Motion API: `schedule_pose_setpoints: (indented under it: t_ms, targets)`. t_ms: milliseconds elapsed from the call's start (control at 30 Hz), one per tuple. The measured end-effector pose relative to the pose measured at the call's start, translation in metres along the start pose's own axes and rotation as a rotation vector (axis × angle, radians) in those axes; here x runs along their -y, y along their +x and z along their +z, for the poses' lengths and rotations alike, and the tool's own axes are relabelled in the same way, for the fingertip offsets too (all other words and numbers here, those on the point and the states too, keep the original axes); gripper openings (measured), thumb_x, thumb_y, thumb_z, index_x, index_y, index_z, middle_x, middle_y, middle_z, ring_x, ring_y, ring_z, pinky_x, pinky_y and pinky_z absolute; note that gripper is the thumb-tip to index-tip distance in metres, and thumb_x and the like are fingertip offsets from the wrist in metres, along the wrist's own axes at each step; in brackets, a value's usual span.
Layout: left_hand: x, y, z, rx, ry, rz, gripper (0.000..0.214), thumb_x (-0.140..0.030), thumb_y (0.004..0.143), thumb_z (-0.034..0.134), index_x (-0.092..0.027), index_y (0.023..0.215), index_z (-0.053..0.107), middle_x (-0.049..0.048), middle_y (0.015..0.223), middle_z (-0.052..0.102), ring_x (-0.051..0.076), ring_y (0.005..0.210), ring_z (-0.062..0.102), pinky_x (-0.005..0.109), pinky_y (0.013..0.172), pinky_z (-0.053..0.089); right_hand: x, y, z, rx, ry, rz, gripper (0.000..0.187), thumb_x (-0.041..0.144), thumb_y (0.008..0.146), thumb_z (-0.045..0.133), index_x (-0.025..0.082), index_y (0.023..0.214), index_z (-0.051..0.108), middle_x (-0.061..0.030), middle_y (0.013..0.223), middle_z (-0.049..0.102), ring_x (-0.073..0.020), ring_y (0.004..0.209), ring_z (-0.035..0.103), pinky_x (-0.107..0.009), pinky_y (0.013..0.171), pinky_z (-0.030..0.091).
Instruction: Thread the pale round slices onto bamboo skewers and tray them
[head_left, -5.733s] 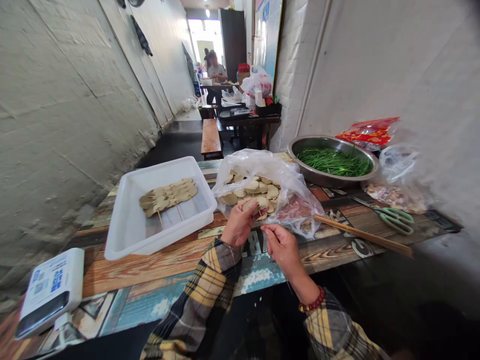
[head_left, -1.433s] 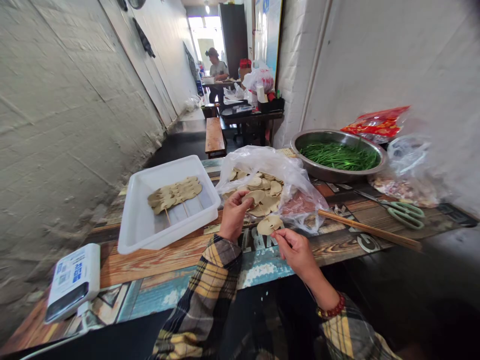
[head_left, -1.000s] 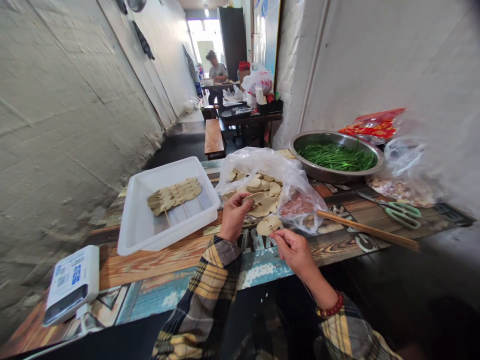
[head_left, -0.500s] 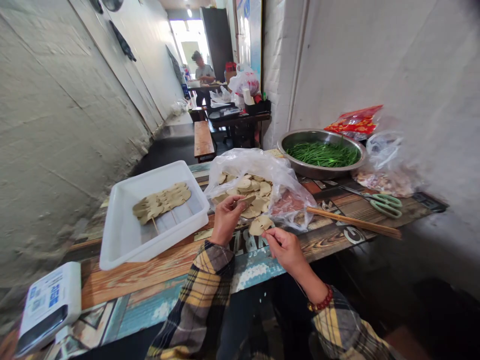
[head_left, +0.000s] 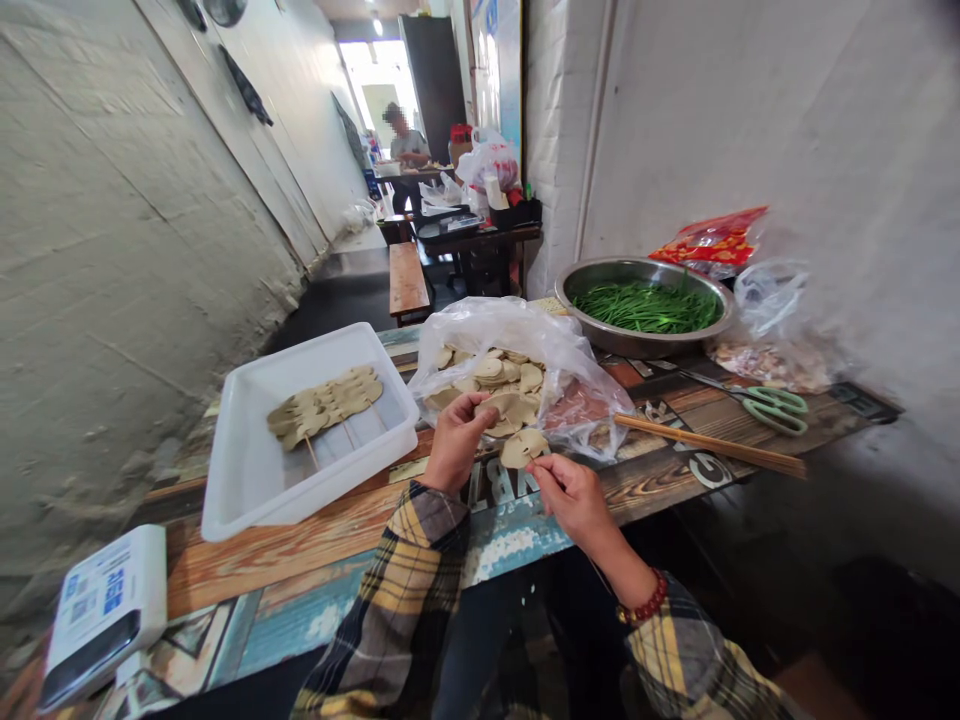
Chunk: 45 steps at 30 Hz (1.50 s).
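My left hand (head_left: 456, 442) pinches a round beige slice (head_left: 504, 407) between thumb and fingers, just over the open plastic bag (head_left: 480, 318). Inside that bag lie many similar slices (head_left: 491, 370) in a loose heap. A thin wooden skewer is gripped by my right hand (head_left: 574, 497), its fingers closed round it. On the skewer's tip sits one beige slice (head_left: 523, 449), pierced and nearly facing me. To the left, a white plastic tray (head_left: 262, 500) holds several skewers threaded with slices (head_left: 324, 405).
Bare wooden skewers (head_left: 709, 445) lie in a bundle on the right, near green-handled scissors (head_left: 776, 408). Behind are a steel basin (head_left: 649, 347) of green leaves and a tied clear bag (head_left: 772, 300). A white device (head_left: 105, 610) stands front left. A person (head_left: 407, 140) sits far back.
The slice in my left hand has turned, showing more of its flat face. My right hand and its skewer have barely moved.
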<state>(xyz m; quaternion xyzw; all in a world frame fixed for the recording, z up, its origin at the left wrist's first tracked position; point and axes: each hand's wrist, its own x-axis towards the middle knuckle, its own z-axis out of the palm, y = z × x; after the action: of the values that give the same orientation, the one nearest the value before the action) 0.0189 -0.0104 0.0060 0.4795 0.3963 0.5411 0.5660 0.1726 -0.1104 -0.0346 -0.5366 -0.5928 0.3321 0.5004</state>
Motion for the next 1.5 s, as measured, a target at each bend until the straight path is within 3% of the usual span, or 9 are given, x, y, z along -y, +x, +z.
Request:
schedule_pose_setpoints:
  t_ms: [200,400,967,1500]
  targets:
    - [-0.005,-0.004,0.003,-0.004,-0.147,-0.088,0.027,-0.024,0.059,0.079,-0.015,0.079,0.063,-0.0029,0.067,0.060,0.006,0.055,0.051,0.019,0.055,0.040,0.002,-0.003,-0.002,0.032,0.015,0.010,0.028,0.034,0.090,0.050,0.014,0.087,0.069,0.0062,0.044,0.048,-0.0095,0.039,0.047,-0.020,0.045,0.037]
    - [-0.006,-0.006,0.001,-0.001,-0.205,-0.122,0.030,-0.031,0.059,0.080,-0.014,0.077,0.062,-0.0021,0.064,0.058,0.007,0.055,0.052,0.021,0.055,0.043,-0.001,-0.006,-0.002,0.054,0.051,0.038,0.031,0.037,0.090,0.050,0.013,0.089,0.069,0.0064,0.044,0.046,-0.0093,0.040,0.044,-0.020,0.044,0.035]
    - [-0.007,-0.008,-0.002,-0.001,-0.220,-0.140,0.031,-0.034,0.059,0.080,-0.013,0.074,0.063,-0.0004,0.063,0.059,0.009,0.054,0.052,0.022,0.051,0.043,-0.007,-0.009,-0.004,0.087,0.019,0.036,0.035,0.042,0.090,0.053,0.013,0.094,0.072,0.0049,0.046,0.049,-0.0105,0.041,0.046,-0.022,0.045,0.037]
    - [-0.006,-0.011,0.002,0.022,-0.196,-0.153,0.029,-0.033,0.058,0.079,-0.013,0.073,0.063,-0.0027,0.059,0.055,0.007,0.051,0.048,0.021,0.052,0.042,-0.007,-0.007,-0.003,0.085,0.079,0.092,0.042,0.049,0.088,0.053,0.012,0.093,0.071,0.0051,0.045,0.046,-0.0091,0.038,0.039,-0.021,0.038,0.031]
